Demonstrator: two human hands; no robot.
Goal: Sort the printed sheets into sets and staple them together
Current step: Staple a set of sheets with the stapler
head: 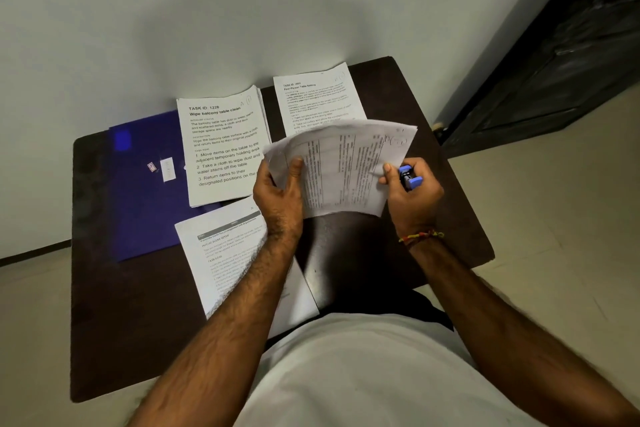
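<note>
We held a curved sheaf of white printed sheets in the air above the middle of the dark brown wooden desk, its text turned sideways to us. Our left hand pinched the sheaf's left edge, thumb on top. Our right hand pinched its right edge with thumb and forefinger, and its other fingers were curled round a small blue and black stapler just beside that edge. On the desk lay three more lots of paper: a white stack headed "Wipe balcony table clean" near the far edge, partly over a dark blue plastic folder toward the far left corner; a single white printed sheet near the far right corner, its near part hidden behind the held sheaf; and another white printed set toward the near edge, partly under our left forearm. A small white strip and a tiny box rested on the folder.
</note>
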